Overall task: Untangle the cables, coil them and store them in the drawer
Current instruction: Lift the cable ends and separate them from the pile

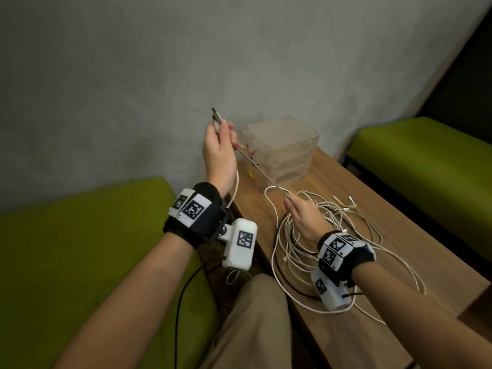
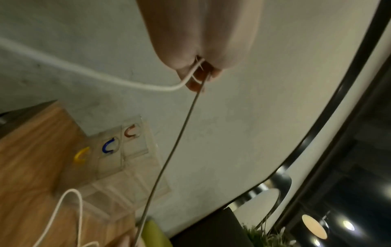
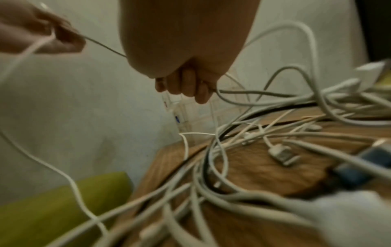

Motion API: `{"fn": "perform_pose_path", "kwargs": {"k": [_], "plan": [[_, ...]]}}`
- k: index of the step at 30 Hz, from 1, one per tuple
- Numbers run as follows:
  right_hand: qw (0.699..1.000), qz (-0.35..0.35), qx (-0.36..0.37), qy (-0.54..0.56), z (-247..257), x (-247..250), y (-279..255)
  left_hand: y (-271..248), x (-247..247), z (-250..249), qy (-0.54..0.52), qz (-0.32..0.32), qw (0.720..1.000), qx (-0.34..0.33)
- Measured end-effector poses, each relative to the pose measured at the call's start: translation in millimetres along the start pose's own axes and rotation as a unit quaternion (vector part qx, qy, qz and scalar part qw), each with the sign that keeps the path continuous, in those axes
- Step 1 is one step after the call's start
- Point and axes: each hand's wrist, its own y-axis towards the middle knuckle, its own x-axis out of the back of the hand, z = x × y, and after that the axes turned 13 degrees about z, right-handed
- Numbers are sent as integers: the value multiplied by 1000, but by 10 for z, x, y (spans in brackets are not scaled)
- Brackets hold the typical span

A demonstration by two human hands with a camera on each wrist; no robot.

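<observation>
Already one white cable (image 1: pixel 258 170) runs taut between the two hands, and that tension is the main risk. The left hand (image 1: pixel 219 149), raised just left of the clear drawer unit (image 1: pixel 282 147), has its fingers curled round the cable near its plug (image 1: pixel 217 117), with a slack loop hanging below the wrist. The right hand (image 1: pixel 303 217), in front of the drawer unit and over the tangle of cables (image 1: pixel 319 235) on the desk (image 1: pixel 399 262), pinches the same cable where it leaves the pile.

If the left hand pulls harder while the line is threaded under other loops, I judge the knot would tighten rather than open, or the whole heap would drag toward the drawer unit and spill off the desk's near edge. A black cable (image 3: pixel 232 125) crosses through the white ones and could snag. The drawers look closed, so nothing is stored yet.
</observation>
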Motion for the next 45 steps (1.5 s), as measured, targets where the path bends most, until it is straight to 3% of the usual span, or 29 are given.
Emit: {"fn": "perform_pose_path", "kwargs": {"k": [5, 8, 11, 17, 22, 25, 27, 29, 31, 33, 35, 36, 38, 40, 42, 45], "plan": [[998, 64, 11, -17, 26, -4, 0, -131, -96, 19, -17, 70, 997, 3], [996, 72, 47, -4, 123, -2, -10, -123, -95, 13, 0, 52, 999, 7], [996, 82, 37, 2, 109, -28, -5, -121, -81, -1, 27, 22, 999, -7], [994, 109, 30, 1, 75, -38, -25, -193, -86, -33, 103, 31, 993, -48], [994, 107, -26, 5, -181, 53, -198, 77, 135, -117, 47, -142, 987, -64], [992, 102, -77, 2, -332, 113, -296, 206, 330, -181, 119, -162, 975, -94], [996, 55, -65, 8, -324, 146, -279, 161, 313, -156, 175, -105, 974, -103], [999, 9, -35, -6, -239, 164, -210, -23, 160, -103, 240, 16, 966, -92], [999, -13, -6, -32, -74, 174, -121, -245, -38, -14, 304, 184, 933, -57], [999, -32, 20, -31, 106, 186, -43, -432, -211, 81, 356, 322, 877, -7], [997, -65, 28, 9, 220, 248, 9, -537, -327, 146, 371, 387, 843, 50], [996, -80, 26, 26, 244, 294, 25, -560, -363, 165, 361, 394, 841, 84], [995, -89, 28, 30, 273, 374, 37, -587, -404, 170, 305, 388, 861, 128], [996, -76, 44, 36, 276, 389, 25, -584, -415, 166, 266, 350, 891, 115], [997, -54, 42, 42, 185, 340, -15, -518, -376, 145, 239, 265, 930, 85], [1000, 2, -9, 19, -119, 236, -141, -274, -206, 52, 124, 89, 986, 65]]}}
